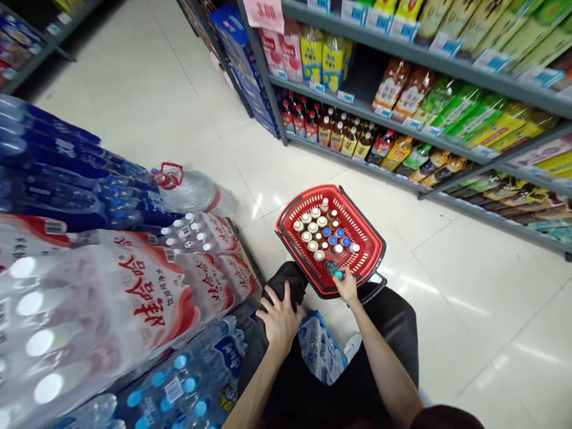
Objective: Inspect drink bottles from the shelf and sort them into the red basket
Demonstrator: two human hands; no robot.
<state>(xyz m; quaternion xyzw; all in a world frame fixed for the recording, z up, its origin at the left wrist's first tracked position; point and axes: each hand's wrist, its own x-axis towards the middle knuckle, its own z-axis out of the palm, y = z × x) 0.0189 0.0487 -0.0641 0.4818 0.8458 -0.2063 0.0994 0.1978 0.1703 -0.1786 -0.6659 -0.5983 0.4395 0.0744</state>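
Note:
A red shopping basket [277,225] with a black rim stands in front of my knees, holding several upright bottles with white, blue and pink caps. Over its near end, my right hand [346,286] is closed on a small bottle with a teal cap [338,274]; its dark body [331,266] points into the basket. My left hand [280,316] lies with fingers spread on dark fabric [288,279] over my left knee, holding nothing. On the near right, the basket's black handle [375,287] is folded outward.
Stacked shrink-wrapped water packs [147,286] crowd the left side, with a large clear jug [192,187] at their far end. A drink shelf [353,107] runs along the top right. Between my legs lies a blue-edged pack of bottles [319,345]. Pale floor tiles [473,310] extend to the right.

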